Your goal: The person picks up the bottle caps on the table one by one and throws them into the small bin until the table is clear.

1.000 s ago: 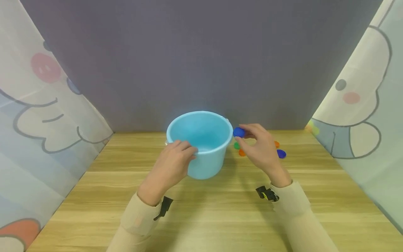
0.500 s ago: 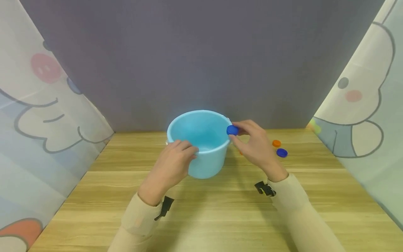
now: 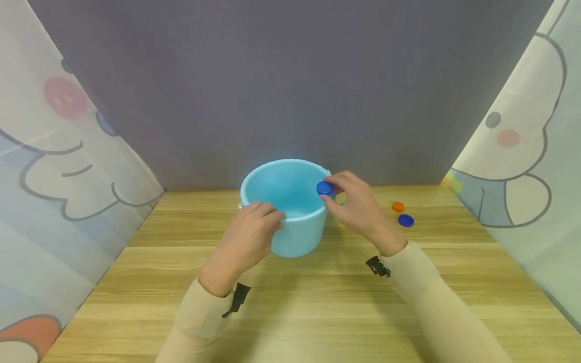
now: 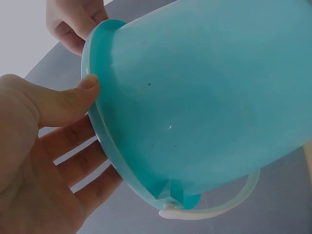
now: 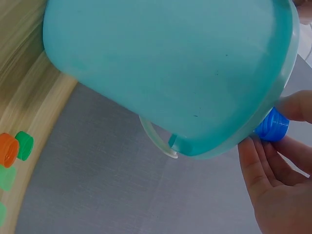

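Observation:
A light-blue bucket (image 3: 297, 237) stands upright on the wooden table. My left hand (image 3: 247, 237) grips its near-left rim; in the left wrist view the thumb lies on the outer wall and the other fingers pass over the rim to the inside. Between the thumb and fingers of my right hand (image 3: 360, 209) is a blue bottle cap (image 3: 324, 188), held at the bucket's right rim, with its left side over the opening. The right wrist view shows this blue cap (image 5: 273, 126) just beyond the rim. What lies at the bucket's bottom is partly hidden.
Right of the bucket lie an orange cap (image 3: 398, 206) and a dark-blue cap (image 3: 406, 220). A green cap (image 5: 24, 145), another orange cap (image 5: 8, 149) and light-green pieces show in the right wrist view. The bucket's white handle (image 5: 156, 139) hangs down. A grey wall (image 3: 290, 91) rises behind.
My right hand has moved left with the blue cap, from beside the bucket to over its right rim. The left hand stays on the rim, and the bucket has not visibly moved.

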Motion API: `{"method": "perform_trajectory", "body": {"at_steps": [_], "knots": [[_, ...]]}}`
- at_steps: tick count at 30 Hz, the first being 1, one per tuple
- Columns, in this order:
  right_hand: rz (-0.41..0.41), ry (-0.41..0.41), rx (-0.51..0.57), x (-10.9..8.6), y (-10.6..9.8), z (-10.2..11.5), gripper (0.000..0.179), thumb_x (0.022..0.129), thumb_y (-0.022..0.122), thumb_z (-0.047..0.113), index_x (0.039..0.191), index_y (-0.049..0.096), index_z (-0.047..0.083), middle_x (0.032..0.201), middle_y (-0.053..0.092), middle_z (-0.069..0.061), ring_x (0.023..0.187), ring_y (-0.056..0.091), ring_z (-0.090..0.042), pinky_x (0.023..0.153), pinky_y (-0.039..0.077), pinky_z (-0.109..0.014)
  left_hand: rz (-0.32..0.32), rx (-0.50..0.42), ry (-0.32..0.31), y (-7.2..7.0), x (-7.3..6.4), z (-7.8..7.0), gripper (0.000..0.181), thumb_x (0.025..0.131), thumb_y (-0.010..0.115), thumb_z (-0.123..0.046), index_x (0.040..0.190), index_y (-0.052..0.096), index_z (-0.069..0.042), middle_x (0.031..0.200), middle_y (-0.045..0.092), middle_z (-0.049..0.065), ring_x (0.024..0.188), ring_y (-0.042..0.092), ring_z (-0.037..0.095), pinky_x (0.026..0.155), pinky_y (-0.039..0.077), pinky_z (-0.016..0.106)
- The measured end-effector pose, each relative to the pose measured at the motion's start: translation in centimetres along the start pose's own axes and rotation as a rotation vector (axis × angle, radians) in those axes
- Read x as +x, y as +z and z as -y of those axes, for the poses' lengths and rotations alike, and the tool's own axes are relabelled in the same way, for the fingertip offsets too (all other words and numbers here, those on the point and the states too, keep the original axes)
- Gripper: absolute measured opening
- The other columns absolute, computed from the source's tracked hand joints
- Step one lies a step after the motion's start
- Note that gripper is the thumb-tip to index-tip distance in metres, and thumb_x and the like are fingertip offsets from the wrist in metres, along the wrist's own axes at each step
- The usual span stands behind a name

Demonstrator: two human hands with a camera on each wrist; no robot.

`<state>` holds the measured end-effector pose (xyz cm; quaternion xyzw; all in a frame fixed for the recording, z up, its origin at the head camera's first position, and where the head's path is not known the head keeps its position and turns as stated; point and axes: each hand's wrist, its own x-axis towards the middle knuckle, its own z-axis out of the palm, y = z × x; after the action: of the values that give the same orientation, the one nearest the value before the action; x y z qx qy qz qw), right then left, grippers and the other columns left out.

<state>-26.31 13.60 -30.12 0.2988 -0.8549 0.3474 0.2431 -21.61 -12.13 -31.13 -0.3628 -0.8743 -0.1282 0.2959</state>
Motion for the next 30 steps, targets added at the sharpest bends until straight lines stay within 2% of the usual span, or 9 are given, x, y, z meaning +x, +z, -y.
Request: {"method": "perform_trajectory", "body": {"at_steps": [5,19,24,30], "knots": [[-0.002,-0.022,-0.009,0.3,0.07,0.0,0.035,0.09,0.073,0.005,0.121,0.066,-0.01,0.111,0.065,-0.018,0.093,0.066,-0.027,0.085,0.057,-0.043,0.002,0.002,-0.001,0.03,-0.01,0.01,0.016,0.085,0.079,-0.002,0.1,0.074,-0.005,0.09,0.068,0.004,0.082,0.06,0.024,0.074,0.053,0.036],[0.021,0.011,-0.023,0.46,0.08,0.16,0.04,0.09,0.076,0.01,0.124,0.066,-0.009,0.114,0.066,-0.017,0.097,0.066,-0.03,0.086,0.057,-0.045,0.008,0.004,-0.006,0.06,0.06,-0.06,0.017,0.085,0.079,-0.002,0.101,0.074,-0.006,0.091,0.068,0.004,0.083,0.061,0.025,0.075,0.053,0.037],[-0.003,0.008,-0.018,0.36,0.08,0.04,0.039,0.088,0.077,0.008,0.122,0.067,-0.009,0.114,0.066,-0.019,0.097,0.068,-0.034,0.087,0.056,-0.047,0.002,0.007,-0.004,0.05,0.0,-0.03,0.018,0.084,0.08,-0.002,0.1,0.074,-0.005,0.091,0.068,0.004,0.083,0.06,0.025,0.074,0.052,0.037],[-0.047,0.002,-0.005,0.16,-0.08,-0.08,0.036,0.087,0.079,0.006,0.118,0.069,-0.009,0.111,0.068,-0.02,0.094,0.069,-0.034,0.085,0.057,-0.048,0.004,0.002,-0.006,0.06,0.01,-0.01,0.017,0.085,0.08,-0.003,0.101,0.073,-0.005,0.09,0.067,0.004,0.082,0.06,0.024,0.073,0.052,0.036]]}}
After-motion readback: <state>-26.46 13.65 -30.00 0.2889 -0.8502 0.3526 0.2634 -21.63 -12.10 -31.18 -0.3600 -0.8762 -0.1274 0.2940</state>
